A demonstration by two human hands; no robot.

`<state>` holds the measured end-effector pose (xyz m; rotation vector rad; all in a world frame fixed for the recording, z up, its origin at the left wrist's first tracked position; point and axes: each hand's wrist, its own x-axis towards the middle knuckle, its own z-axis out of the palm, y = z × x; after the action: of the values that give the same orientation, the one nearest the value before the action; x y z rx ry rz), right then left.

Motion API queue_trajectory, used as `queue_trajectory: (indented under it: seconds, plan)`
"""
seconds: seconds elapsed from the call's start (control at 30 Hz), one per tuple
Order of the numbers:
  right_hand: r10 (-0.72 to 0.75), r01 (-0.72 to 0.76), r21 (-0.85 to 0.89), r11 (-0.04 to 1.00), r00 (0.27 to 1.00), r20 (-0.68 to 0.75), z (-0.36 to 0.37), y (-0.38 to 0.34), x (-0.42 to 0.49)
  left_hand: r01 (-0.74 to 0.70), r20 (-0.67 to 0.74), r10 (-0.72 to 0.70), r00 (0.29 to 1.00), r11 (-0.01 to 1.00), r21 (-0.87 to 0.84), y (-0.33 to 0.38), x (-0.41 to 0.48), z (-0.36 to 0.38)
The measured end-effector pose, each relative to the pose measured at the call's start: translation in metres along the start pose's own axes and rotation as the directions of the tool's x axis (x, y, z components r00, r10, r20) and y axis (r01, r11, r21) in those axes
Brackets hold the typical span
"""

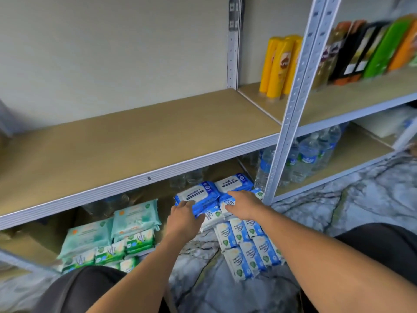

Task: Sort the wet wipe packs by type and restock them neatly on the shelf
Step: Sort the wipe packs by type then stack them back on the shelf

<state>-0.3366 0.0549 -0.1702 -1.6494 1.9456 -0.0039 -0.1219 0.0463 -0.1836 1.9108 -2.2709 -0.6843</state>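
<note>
Two blue-and-white antabax wipe packs [198,194] lie side by side on a stack at the bottom shelf's front edge. My left hand [184,219] grips the left side of this blue stack, thumb on top. My right hand [242,204] rests on its right side, fingers spread over the packs. Several small blue wipe packs [247,247] lie in rows on the floor in front. To the left lies a group of green packs [112,236], large mint-coloured ones on top of smaller green-and-white ones.
A bare wooden shelf board [135,141] runs across above the wipes. Yellow bottles [278,66] and coloured bottles [370,50] stand on the right shelves. Water bottles [302,159] fill the lower right bay. A grey upright post [284,123] divides the bays. The floor [338,211] is marbled.
</note>
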Motion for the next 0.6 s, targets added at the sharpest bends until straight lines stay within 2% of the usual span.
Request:
queue_trajectory:
  seconds: [0.17, 0.37, 0.6]
  plan:
    - [0.053, -0.057, 0.141, 0.988, 0.998, 0.032, 0.027, -0.002, 0.044, 0.064, 0.061, -0.063, 0.996, 0.998, -0.018, -0.025, 0.03, 0.024]
    - [0.072, -0.084, 0.177, 0.981, 0.994, 0.078, 0.061, 0.001, 0.114, 0.237, 0.082, -0.226, 0.971, 0.954, -0.182, -0.063, 0.086, 0.066]
    - [0.073, -0.051, 0.25, 0.967, 0.994, -0.079, 0.071, -0.002, 0.192, 0.351, 0.038, -0.368, 0.929, 0.845, -0.403, -0.1, 0.148, 0.101]
